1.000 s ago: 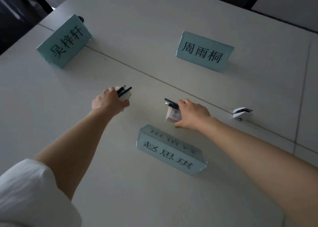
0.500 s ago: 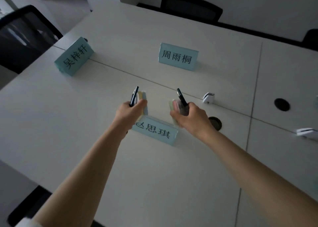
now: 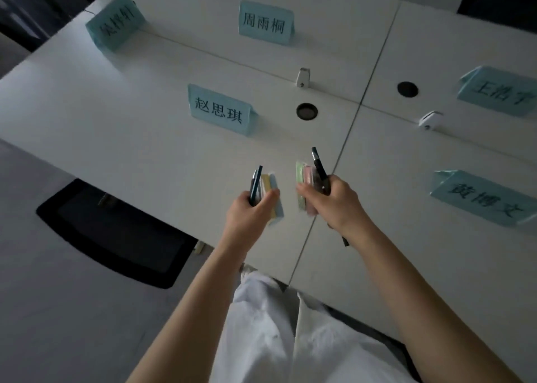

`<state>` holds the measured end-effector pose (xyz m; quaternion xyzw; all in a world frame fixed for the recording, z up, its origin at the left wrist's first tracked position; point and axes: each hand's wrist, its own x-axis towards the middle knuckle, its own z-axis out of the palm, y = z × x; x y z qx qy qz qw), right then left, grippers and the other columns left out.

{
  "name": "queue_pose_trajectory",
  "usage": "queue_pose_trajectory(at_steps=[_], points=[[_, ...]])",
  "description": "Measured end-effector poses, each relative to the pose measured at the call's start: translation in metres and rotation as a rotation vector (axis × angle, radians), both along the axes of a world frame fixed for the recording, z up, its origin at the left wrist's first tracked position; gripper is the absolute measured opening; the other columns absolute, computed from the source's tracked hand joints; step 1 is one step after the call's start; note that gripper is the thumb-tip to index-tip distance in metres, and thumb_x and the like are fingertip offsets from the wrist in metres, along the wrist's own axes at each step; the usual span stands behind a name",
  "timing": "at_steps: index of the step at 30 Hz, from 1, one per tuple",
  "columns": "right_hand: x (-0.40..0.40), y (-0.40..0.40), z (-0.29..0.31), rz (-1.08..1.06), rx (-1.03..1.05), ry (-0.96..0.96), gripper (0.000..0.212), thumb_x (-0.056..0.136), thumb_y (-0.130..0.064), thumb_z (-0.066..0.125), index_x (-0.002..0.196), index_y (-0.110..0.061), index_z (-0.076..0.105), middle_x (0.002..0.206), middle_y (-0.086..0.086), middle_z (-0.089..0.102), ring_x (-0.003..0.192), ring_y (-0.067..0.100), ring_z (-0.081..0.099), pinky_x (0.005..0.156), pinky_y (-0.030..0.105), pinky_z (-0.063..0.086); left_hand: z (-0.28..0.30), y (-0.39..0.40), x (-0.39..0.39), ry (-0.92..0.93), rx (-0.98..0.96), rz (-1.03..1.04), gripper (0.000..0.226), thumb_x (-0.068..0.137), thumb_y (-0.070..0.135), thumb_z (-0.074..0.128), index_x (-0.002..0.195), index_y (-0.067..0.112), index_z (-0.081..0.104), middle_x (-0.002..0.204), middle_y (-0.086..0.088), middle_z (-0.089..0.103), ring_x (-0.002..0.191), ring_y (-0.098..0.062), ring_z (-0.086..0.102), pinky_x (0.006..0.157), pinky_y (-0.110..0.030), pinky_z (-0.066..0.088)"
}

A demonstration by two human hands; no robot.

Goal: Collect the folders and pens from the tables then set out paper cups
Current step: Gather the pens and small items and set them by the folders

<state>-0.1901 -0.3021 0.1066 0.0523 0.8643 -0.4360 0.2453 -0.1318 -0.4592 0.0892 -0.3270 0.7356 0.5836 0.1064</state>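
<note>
Above the white table (image 3: 145, 138), a person's left hand (image 3: 248, 211) grips dark pens (image 3: 255, 185) with a small pastel yellow-and-blue pad stack (image 3: 273, 196); the right hand (image 3: 334, 202) clutches a black pen (image 3: 319, 166) against green-and-pink pads (image 3: 303, 179), both held upright near the front edge

Between the two hands, the left hand (image 3: 251, 208) and the right hand (image 3: 334, 201), a narrow gap stays free. Ahead of them the table (image 3: 162, 156) is bare up to the nearest name card (image 3: 221, 110) and the round cable hole (image 3: 306, 111). At lower right another name card (image 3: 483, 198) blocks the way. A black chair (image 3: 113, 234) stands at lower left.
</note>
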Motion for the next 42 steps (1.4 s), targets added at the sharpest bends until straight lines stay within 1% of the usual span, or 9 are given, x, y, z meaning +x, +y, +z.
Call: queue_pose_trajectory(at_steps=[5,10,15,18,23,26,29,35,42], points=[[0.080,0.048,0.002,-0.086,-0.016,-0.004,0.046,0.078,-0.060,0.063,0.098,-0.019,0.060,0.073,-0.006,0.059,0.058,0.009,0.053,0.052,0.023,0.037,0.004,0.034,0.055,0.019,-0.019,-0.058,0.029,0.088,0.043,0.060,0.085,0.014,0.056,0.065,0.002,0.049,0.053,-0.011,0.043,0.045,-0.023,0.032],[0.152,0.088,0.005,-0.196,0.002,0.007,0.043,0.077,-0.059,0.064,0.094,-0.019,0.060,0.073,-0.005,0.061,0.060,0.010,0.054,0.054,0.023,0.037,-0.002,0.049,0.102,0.000,-0.023,-0.114,0.033,0.087,0.042,0.060,0.097,0.010,0.061,0.071,-0.001,0.054,0.058,-0.013,0.048,0.051,-0.025,0.036],[0.212,0.114,0.005,-0.341,0.049,0.000,0.041,0.078,-0.057,0.063,0.093,-0.019,0.060,0.079,-0.006,0.062,0.075,0.011,0.060,0.059,0.024,0.039,-0.013,0.060,0.145,-0.033,-0.043,-0.194,0.041,0.076,0.056,0.059,0.092,0.019,0.062,0.079,-0.003,0.062,0.065,-0.019,0.054,0.060,-0.030,0.042],[0.258,0.129,-0.002,-0.423,0.029,-0.032,0.042,0.077,-0.058,0.064,0.091,-0.019,0.061,0.075,-0.007,0.061,0.072,0.014,0.061,0.059,0.024,0.040,-0.021,0.074,0.177,-0.046,-0.004,-0.229,0.028,0.084,0.046,0.062,0.090,0.019,0.062,0.077,-0.003,0.061,0.061,-0.016,0.052,0.055,-0.027,0.040],[0.318,0.169,-0.005,-0.517,0.057,-0.060,0.044,0.077,-0.058,0.064,0.094,-0.018,0.061,0.086,-0.003,0.066,0.078,0.014,0.064,0.062,0.026,0.044,-0.025,0.116,0.214,-0.075,0.004,-0.326,0.035,0.076,0.054,0.062,0.085,0.020,0.061,0.068,0.000,0.056,0.055,-0.016,0.050,0.049,-0.026,0.037],[0.342,0.200,-0.008,-0.582,0.040,-0.059,0.044,0.077,-0.059,0.064,0.094,-0.018,0.060,0.086,-0.002,0.066,0.078,0.014,0.065,0.062,0.027,0.045,-0.024,0.148,0.228,-0.064,0.009,-0.396,0.029,0.084,0.048,0.064,0.091,0.020,0.060,0.071,-0.001,0.057,0.055,-0.014,0.050,0.047,-0.024,0.037],[0.362,0.240,-0.010,-0.661,0.027,-0.040,0.043,0.078,-0.055,0.065,0.093,-0.016,0.059,0.083,-0.005,0.063,0.073,0.009,0.060,0.057,0.023,0.039,-0.019,0.194,0.237,-0.031,0.015,-0.417,0.029,0.084,0.047,0.064,0.088,0.018,0.061,0.067,0.001,0.056,0.054,-0.013,0.050,0.049,-0.024,0.037],[0.397,0.346,-0.017,-0.732,0.015,-0.023,0.046,0.077,-0.059,0.065,0.089,-0.014,0.058,0.076,-0.005,0.059,0.071,0.015,0.058,0.056,0.024,0.035,-0.023,0.320,0.250,-0.006,0.017,-0.461,0.039,0.080,0.053,0.064,0.091,0.016,0.061,0.070,-0.002,0.057,0.056,-0.017,0.051,0.054,-0.027,0.038],[0.418,0.488,-0.018,-0.708,-0.001,0.000,0.048,0.075,-0.061,0.061,0.093,-0.017,0.060,0.079,-0.005,0.061,0.074,0.013,0.061,0.062,0.024,0.039,-0.034,0.481,0.272,-0.038,0.055,-0.504,0.037,0.083,0.052,0.063,0.094,0.016,0.060,0.074,-0.001,0.057,0.055,-0.014,0.051,0.049,-0.023,0.037]])
